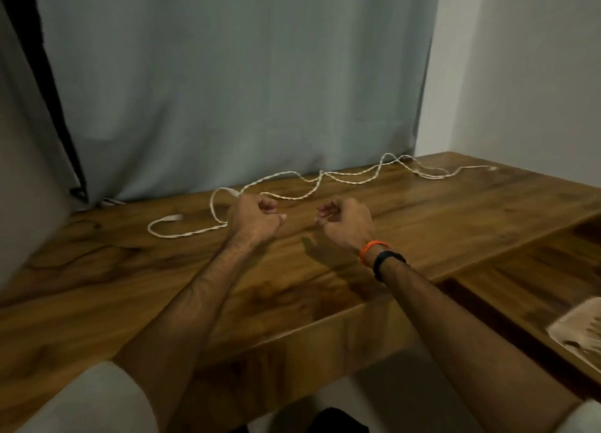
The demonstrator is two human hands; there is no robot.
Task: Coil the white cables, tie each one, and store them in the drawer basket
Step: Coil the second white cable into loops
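Observation:
White cables [344, 180] lie stretched in loose waves along the back of the wooden table [130, 286], crossing each other several times. One end with a white plug [175, 218] forms a loop at the left. My left hand [252, 219] hovers over that loop with loosely curled fingers; the cable runs behind it and no grip shows. Just to its right, my right hand [344, 219] is also loosely curled and holds nothing. A pale basket [579, 330] sits in the open drawer [507, 280] at the lower right.
A grey curtain [227, 91] hangs behind the table and touches its back edge. A white wall [520, 75] stands at the right. An orange band and a black band circle my right wrist.

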